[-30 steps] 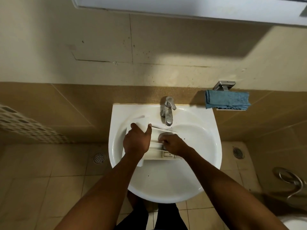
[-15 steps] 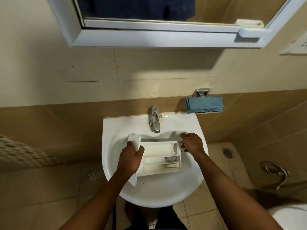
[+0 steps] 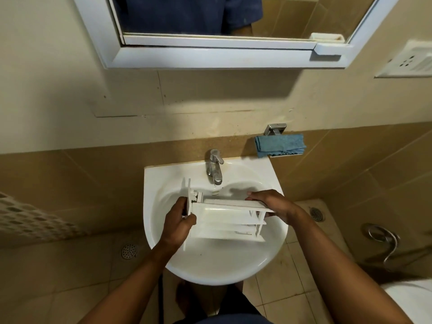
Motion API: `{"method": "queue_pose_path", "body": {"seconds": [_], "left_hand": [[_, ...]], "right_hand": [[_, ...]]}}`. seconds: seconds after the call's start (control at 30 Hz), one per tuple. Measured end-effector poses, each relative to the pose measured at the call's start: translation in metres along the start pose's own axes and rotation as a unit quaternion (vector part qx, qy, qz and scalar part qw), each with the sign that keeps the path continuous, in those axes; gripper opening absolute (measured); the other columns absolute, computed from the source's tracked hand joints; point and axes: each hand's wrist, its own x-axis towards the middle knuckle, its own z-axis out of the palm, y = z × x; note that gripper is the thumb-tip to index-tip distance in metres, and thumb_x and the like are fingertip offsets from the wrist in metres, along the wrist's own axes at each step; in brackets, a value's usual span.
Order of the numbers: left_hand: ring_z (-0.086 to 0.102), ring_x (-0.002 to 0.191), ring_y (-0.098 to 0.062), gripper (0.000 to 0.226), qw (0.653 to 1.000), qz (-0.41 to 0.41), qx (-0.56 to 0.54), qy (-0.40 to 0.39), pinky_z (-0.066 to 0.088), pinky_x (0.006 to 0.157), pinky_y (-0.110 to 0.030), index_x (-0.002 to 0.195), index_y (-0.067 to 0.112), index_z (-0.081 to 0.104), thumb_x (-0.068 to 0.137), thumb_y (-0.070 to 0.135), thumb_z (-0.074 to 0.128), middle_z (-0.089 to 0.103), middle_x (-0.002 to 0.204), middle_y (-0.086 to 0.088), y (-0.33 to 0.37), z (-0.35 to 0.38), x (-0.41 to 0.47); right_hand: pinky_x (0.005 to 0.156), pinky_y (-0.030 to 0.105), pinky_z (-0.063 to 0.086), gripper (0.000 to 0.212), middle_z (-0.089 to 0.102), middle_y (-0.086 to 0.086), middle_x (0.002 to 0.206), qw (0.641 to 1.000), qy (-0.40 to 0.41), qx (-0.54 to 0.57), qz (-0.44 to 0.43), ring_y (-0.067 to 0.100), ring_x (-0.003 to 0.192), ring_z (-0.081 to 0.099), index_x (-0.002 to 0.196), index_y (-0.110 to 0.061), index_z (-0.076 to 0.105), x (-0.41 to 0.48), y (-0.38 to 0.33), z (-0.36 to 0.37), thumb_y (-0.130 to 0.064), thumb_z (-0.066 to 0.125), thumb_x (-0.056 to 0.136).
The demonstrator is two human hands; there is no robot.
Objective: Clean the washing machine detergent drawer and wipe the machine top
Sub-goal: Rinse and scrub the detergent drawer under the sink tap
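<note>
White plastic: detergent drawer (image 3: 224, 218), one, held tilted in the sink (image 3: 222, 270) bowl, probably so rinse water drains off. Hands, two: left hand (image 3: 180, 220) grips the front-panel end, right hand (image 3: 273, 204) has fingers curled over the opposite end. Tap (image 3: 214, 168), one, just behind the drawer. Blue cloth (image 3: 280, 145), one, folded on the wall holder (image 3: 275, 129), likely kept for the machine top.

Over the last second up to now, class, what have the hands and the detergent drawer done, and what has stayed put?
The right hand left the inside of the detergent drawer and took hold of its right end. The left hand stayed on the front-panel end. Together the hands tilted it up over the sink. The blue cloth and tap stayed put.
</note>
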Motion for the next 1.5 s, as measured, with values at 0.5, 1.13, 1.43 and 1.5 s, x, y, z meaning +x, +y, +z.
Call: {"method": "queue_pose_path", "body": {"seconds": [0.5, 1.13, 1.43, 1.5], "left_hand": [[0.065, 0.097, -0.017, 0.059, 0.999, 0.003, -0.010, -0.035, 0.054, 0.085, -0.038, 0.115, 0.026, 0.062, 0.059, 0.019, 0.078, 0.068, 0.105, 0.007, -0.015, -0.016, -0.004], [0.067, 0.106, -0.036, 0.091, 0.898, -0.363, -0.248, 0.014, 0.059, 0.078, -0.052, 0.110, 0.014, 0.075, 0.071, 0.092, 0.051, 0.072, 0.113, -0.017, 0.011, -0.016, 0.013], [0.064, 0.096, -0.042, 0.057, 0.884, -0.391, -0.243, -0.082, 0.056, 0.083, -0.066, 0.115, 0.009, 0.072, 0.078, 0.051, 0.066, 0.069, 0.104, -0.023, 0.003, -0.014, 0.012], [0.067, 0.091, -0.034, 0.063, 0.913, -0.357, -0.179, -0.079, 0.057, 0.087, -0.059, 0.112, 0.007, 0.074, 0.068, 0.052, 0.070, 0.073, 0.097, -0.018, 0.003, -0.013, 0.007]], "right_hand": [[0.091, 0.028, 0.057, 0.063, 0.071, -0.007, 0.115, 0.963, -0.066, -0.219, -0.143, 0.015, 0.106, 0.066, 0.114, -0.028, 0.073, 0.007, -0.003, 0.005, -0.015, 0.097, 0.058], [0.091, 0.031, 0.044, 0.069, 0.048, -0.004, 0.112, 0.844, 0.106, -0.367, -0.377, 0.019, 0.105, 0.048, 0.114, -0.018, 0.060, 0.012, 0.013, 0.036, -0.012, 0.085, 0.050], [0.092, 0.022, 0.043, 0.082, 0.048, -0.014, 0.123, 0.842, 0.078, -0.405, -0.348, 0.010, 0.116, 0.047, 0.123, -0.027, 0.057, 0.007, 0.030, 0.027, -0.047, 0.093, 0.053], [0.096, 0.021, 0.042, 0.075, 0.056, -0.023, 0.121, 0.874, 0.028, -0.384, -0.296, -0.002, 0.112, 0.049, 0.118, -0.033, 0.064, 0.003, 0.025, 0.021, -0.077, 0.080, 0.059]]}}
